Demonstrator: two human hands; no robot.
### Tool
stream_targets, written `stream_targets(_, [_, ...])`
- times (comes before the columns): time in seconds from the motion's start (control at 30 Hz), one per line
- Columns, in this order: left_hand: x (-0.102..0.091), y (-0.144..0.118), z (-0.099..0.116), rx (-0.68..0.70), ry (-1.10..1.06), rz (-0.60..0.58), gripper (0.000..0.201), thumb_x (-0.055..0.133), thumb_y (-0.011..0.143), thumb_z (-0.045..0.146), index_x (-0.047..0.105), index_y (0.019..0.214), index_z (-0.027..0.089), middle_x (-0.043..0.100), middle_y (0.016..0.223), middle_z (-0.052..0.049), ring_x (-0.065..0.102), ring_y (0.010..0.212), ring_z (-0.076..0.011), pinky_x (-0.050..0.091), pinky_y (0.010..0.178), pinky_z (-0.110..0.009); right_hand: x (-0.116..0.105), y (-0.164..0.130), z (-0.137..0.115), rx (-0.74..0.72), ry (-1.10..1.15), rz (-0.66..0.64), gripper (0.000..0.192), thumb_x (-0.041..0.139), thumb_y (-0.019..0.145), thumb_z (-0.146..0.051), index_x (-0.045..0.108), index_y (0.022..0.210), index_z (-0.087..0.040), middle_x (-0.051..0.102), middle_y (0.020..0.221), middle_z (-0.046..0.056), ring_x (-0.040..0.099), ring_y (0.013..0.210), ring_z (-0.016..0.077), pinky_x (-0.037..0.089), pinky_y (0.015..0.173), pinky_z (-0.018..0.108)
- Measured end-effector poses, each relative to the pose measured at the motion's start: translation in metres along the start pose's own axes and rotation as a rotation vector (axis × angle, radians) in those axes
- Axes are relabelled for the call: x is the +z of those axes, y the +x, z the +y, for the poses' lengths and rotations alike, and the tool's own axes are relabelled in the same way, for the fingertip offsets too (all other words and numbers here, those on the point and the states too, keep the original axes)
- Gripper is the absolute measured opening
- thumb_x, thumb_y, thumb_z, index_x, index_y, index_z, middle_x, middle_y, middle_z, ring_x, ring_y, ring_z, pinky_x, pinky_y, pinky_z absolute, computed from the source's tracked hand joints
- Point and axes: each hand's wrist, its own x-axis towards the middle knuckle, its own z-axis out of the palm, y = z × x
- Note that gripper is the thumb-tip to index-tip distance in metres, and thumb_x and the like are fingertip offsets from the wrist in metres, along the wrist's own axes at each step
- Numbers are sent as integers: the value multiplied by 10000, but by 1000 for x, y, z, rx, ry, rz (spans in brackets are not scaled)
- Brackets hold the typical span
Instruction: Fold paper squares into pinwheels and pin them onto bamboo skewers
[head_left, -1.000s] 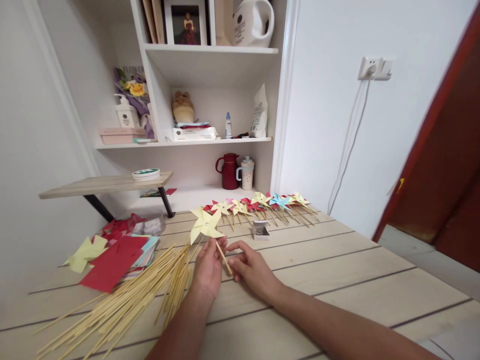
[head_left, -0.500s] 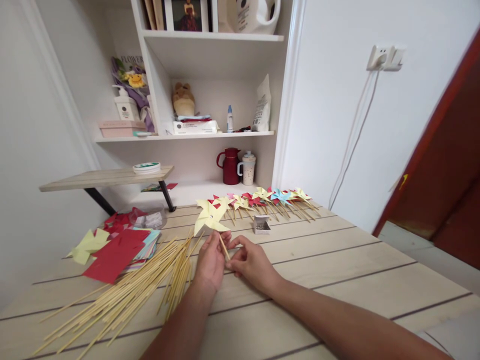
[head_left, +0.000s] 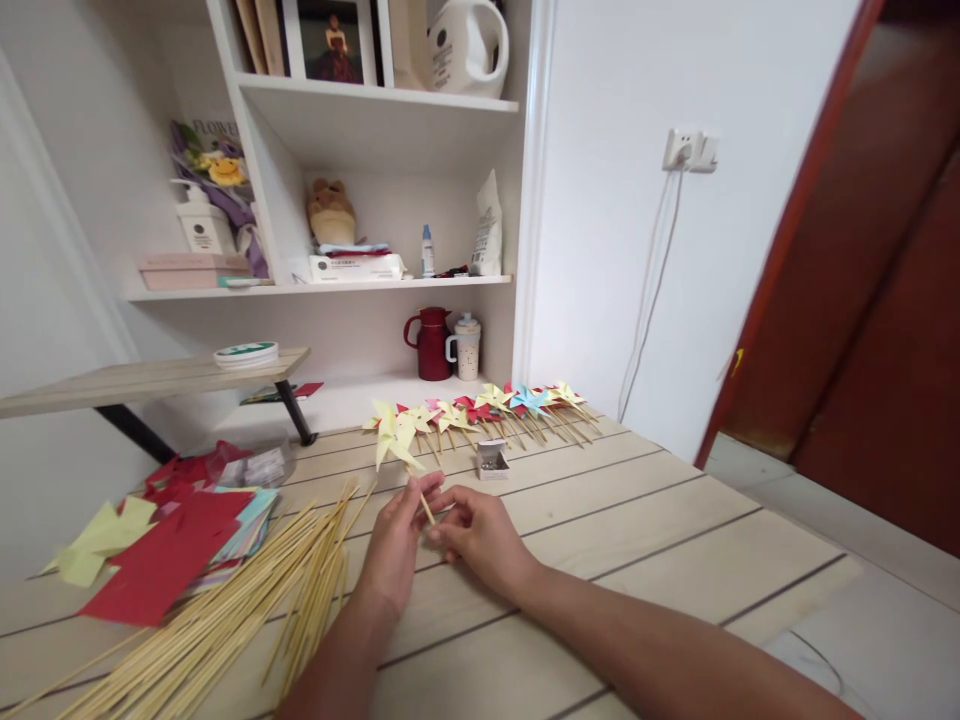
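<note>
Inspecting remotely, I find the left hand (head_left: pixel 394 543) pinching the stick (head_left: pixel 427 507), yellow pinwheel (head_left: pixel 394 437) just beyond it; right hand (head_left: pixel 484 536) narrowed at the stick's lower end, grip unclear. Light, steady pressure should keep the pinwheel uncreased.

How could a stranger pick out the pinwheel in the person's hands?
Find the wooden table in front of the white shelves. Over it, the left hand grips a thin stick topped by a pale yellow pinwheel. Other pinwheels, some also yellow, lie in a row behind; only this one is held.
</note>
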Motion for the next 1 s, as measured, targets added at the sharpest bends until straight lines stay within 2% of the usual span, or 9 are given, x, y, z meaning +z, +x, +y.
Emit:
stream_targets(0.13, [-2,3,-3,16,15,-57,544,696,799,576,731,1143,156,693,1230,-153,597,1186,-283,410,1048,-418,-7,2,-5,-27,16,53,177,661,691,-212,695,862,-183,577,540,-58,515,450,107,424,472,228])
stream_targets(0.3, [-5,3,-3,17,19,-4,565,686,795,596,725,1146,154,718,1103,-137,636,1034,-244,451,973,-397,-29,11,-15,-125,-90,179,200,706,705,-267,697,886,-180,623,574,-36,549,489,121,460,508,244])
stream_targets(0.37, [-6,1,-1,1,51,0,581,660,802,616,731,1122,137,722,992,-122,645,915,-219,469,921,-385,-47,21,-20,-144,-160,265,212,707,718,-305,693,884,-174,653,610,-16,587,515,138,490,535,261])
stream_targets(0.43, [-5,-1,0,-3,122,-24,589,631,812,633,743,1077,119,711,902,-108,630,823,-201,479,864,-371,-69,34,-26,-149,-354,353,214,681,752,-330,696,900,-177,681,636,-4,634,544,152,501,565,264])
stream_targets(0.6, [3,-7,-1,13,429,-169,506,626,819,593,766,969,130,690,795,-71,591,734,-183,464,796,-340,-129,68,-34,-96,-552,514,111,664,756,-265,691,822,-179,693,631,-2,658,532,161,453,573,261])
stream_targets(0.7, [8,-8,-4,17,587,-238,447,625,815,545,772,917,135,674,741,-54,575,702,-183,452,754,-326,-150,82,-30,-46,-663,567,75,671,751,-235,699,802,-188,682,579,-13,661,529,167,414,565,254])
stream_targets(0.8, [10,-9,-5,18,632,-237,420,597,824,504,772,931,137,673,730,-50,576,700,-188,450,737,-322,-158,89,-23,1,-748,584,42,682,749,-222,707,773,-198,656,507,-23,670,547,176,378,553,247])
stream_targets(1.0, [7,-8,-7,27,639,-227,396,589,823,470,770,928,135,673,729,-51,577,703,-188,450,738,-316,-160,92,-19,60,-819,569,16,706,756,-219,709,762,-204,699,548,-24,674,531,152,376,538,230])
